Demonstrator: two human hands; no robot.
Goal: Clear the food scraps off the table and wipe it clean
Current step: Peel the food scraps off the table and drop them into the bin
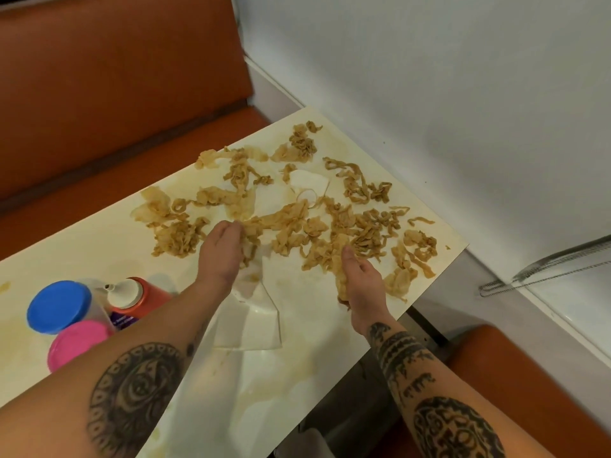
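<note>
A clump of soggy tan food scraps (pixel 342 279) is clasped in the right hand (pixel 362 285), the fingers curled around it and the thumb pointing up toward the heap. The left hand (pixel 220 251) is laid, fingers loosely curled, on the near edge of the scattered scraps (pixel 291 223), with strips touching its fingertips; whether anything is pinched there cannot be told. Beyond both hands the noodle-like strips are spread across the far end of the cream table (pixel 297 375), which is smeared with yellowish stains. Under the left wrist a crumpled white napkin (pixel 251 322) is seen. Left of the left forearm, a blue-lidded tub (pixel 59 307), a pink-lidded tub (pixel 76 342) and an orange squeeze bottle (pixel 132 295) are grouped.
</note>
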